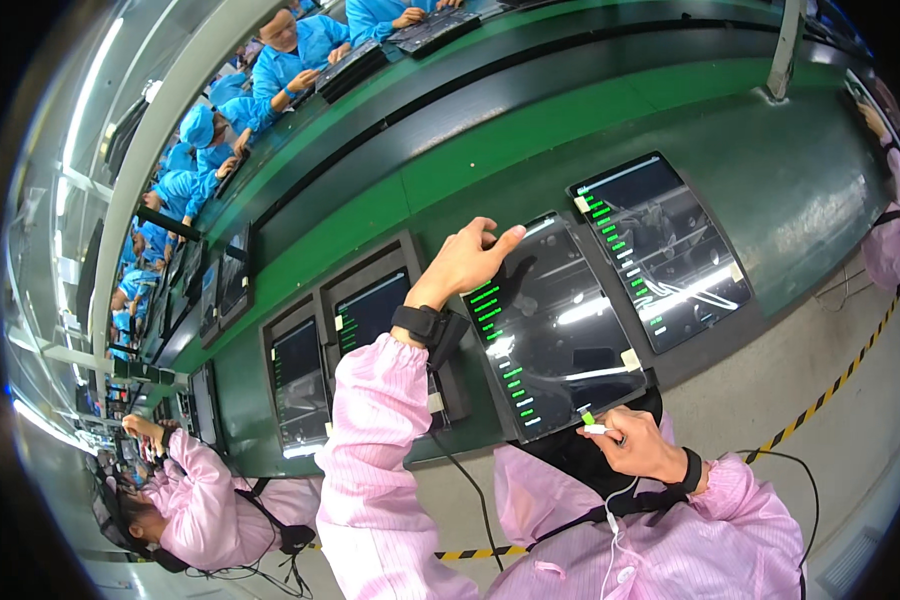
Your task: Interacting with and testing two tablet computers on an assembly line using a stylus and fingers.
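A black tablet (560, 330), its lit screen showing a column of green lines, lies in front of me and reaches to the table's near edge. My left hand (465, 262) is at its far left edge, with the fingers curled over the edge and the thumb stretched along it. My right hand (638, 445) pinches a white cable's plug (592, 425) with a green part, held at the tablet's near edge. Whether the plug sits in the port cannot be made out. The white cable (611, 530) hangs down over my pink sleeve and front.
Another lit tablet (660, 250) lies to the right on a dark tray, with white glare on it. Two more tablets (298, 380) (373, 308) stand left in grey frames. A person in pink (210, 510) works at far left; people in blue (305, 60) sit across the green table (450, 175).
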A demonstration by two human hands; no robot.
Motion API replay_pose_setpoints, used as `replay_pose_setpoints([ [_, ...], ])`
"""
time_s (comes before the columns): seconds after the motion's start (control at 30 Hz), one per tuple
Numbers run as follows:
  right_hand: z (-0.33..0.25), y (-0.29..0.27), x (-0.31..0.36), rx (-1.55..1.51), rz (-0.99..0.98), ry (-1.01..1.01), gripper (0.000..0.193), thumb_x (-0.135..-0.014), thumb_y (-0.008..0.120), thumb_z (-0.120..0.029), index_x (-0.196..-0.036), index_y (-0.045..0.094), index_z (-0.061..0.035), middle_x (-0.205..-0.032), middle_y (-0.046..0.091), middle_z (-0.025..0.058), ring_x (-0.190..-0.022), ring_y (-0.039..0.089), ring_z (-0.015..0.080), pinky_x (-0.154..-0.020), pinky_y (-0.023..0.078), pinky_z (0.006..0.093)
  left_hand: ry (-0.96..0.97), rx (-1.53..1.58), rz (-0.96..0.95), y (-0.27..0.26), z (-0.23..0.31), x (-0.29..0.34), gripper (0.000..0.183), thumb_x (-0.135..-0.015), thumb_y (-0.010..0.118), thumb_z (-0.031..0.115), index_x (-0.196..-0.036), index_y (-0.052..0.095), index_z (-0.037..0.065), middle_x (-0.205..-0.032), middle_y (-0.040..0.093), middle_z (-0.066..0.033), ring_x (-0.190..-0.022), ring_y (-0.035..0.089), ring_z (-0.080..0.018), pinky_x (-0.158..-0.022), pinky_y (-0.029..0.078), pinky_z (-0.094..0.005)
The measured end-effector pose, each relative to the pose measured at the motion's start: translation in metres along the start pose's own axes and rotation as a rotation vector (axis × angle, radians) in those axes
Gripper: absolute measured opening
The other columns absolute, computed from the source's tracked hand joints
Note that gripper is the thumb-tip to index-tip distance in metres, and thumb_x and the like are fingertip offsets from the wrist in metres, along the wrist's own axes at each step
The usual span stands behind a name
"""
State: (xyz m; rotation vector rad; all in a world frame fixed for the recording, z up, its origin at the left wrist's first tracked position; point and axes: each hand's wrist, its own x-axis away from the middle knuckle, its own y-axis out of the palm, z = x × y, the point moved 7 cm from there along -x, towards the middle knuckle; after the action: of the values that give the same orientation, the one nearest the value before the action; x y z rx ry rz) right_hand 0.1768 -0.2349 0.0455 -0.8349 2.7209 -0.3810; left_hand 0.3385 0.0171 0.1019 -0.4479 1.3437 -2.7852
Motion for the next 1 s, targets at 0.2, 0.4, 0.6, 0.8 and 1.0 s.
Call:
replay_pose_setpoints([
  [0.2,-0.012,0.002,0.009,-0.031,-0.041,-0.136,0.036,-0.069,0.067,0.005,-0.057,0.034,-0.0049,-0.052,0.046,0.0097,-0.049,0.055,0.0269,-0.048,0.044,0.0306,0.066,-0.001,0.044,-0.001,-0.003,0.006,0.070,-0.085,0.055,0.052,-0.122,0.046,-0.007,-0.107,0.061,-0.0225,-0.101,0.059,-0.0282,-0.088,0.044,-0.0339],
  [0.4,-0.004,0.009,0.012,-0.047,0.047,0.009,0.033,-0.069,0.067,0.005,-0.059,0.036,-0.0039,-0.049,0.040,0.0076,-0.043,0.043,0.0240,-0.044,0.036,0.0329,0.069,-0.003,0.029,0.005,0.004,0.009,0.071,-0.085,0.055,0.052,-0.123,0.044,-0.007,-0.115,0.057,-0.0250,-0.110,0.055,-0.0308,-0.093,0.042,-0.0352],
  [0.6,-0.002,0.006,0.018,-0.062,0.155,-0.023,0.037,-0.069,0.069,0.004,-0.059,0.035,-0.0048,-0.049,0.039,0.0073,-0.042,0.042,0.0219,-0.042,0.034,0.0316,0.120,-0.022,0.022,0.007,0.007,0.013,0.074,-0.083,0.058,0.052,-0.125,0.043,-0.007,-0.121,0.053,-0.0252,-0.117,0.050,-0.0333,-0.097,0.039,-0.0369],
  [0.8,-0.003,0.009,0.020,-0.049,0.157,-0.078,0.034,-0.067,0.064,0.006,-0.057,0.033,-0.0049,-0.049,0.038,0.0089,-0.042,0.040,0.0247,-0.042,0.033,0.0332,0.126,-0.015,0.022,0.009,0.002,0.013,0.081,-0.079,0.059,0.057,-0.127,0.042,-0.007,-0.124,0.050,-0.0258,-0.119,0.046,-0.0356,-0.099,0.037,-0.0401],
  [1.0,-0.008,0.008,0.018,-0.022,0.128,-0.100,0.034,-0.067,0.063,0.006,-0.056,0.032,-0.0051,-0.049,0.038,0.0092,-0.043,0.040,0.0255,-0.042,0.032,0.0341,0.118,-0.048,0.021,0.008,0.003,0.014,0.077,-0.081,0.059,0.052,-0.129,0.040,-0.006,-0.125,0.051,-0.0228,-0.121,0.046,-0.0328,-0.100,0.036,-0.0368],
])
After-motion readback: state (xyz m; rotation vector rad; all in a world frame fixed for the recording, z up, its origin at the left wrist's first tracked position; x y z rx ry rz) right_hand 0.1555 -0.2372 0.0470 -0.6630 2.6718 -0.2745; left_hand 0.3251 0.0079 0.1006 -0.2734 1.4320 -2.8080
